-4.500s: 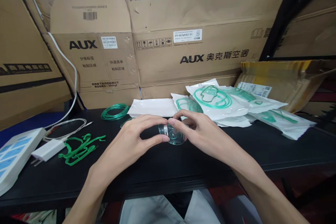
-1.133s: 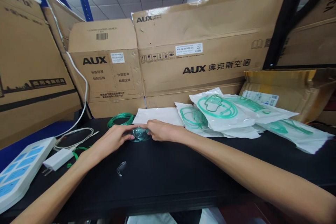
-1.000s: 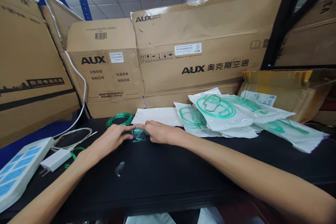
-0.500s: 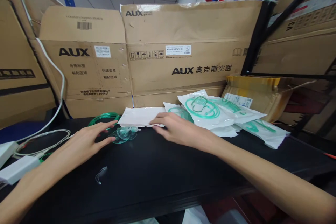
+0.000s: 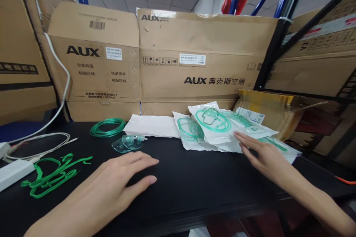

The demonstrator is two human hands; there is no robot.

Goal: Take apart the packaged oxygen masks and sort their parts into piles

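Observation:
My left hand hovers over the black tabletop with thumb and fingers apart and nothing between them. Just beyond it lies a clear green-tinted oxygen mask. A coil of green tubing rests behind the mask, and green elastic straps lie in a tangle to the left. My right hand reaches to the pile of packaged oxygen masks, its fingers stretched out at the near edge of a bag. Whether the fingertips touch the bag I cannot tell. A flat white packet lies left of the pile.
Large AUX cardboard panels stand along the back of the black table. An open carton sits behind the bags at right. White cables and a white power strip occupy the left side.
My right hand has left the white packet and moved right to the bagged masks. My left hand has come away from the loose mask, nearer to me and rightward, uncovering the green straps.

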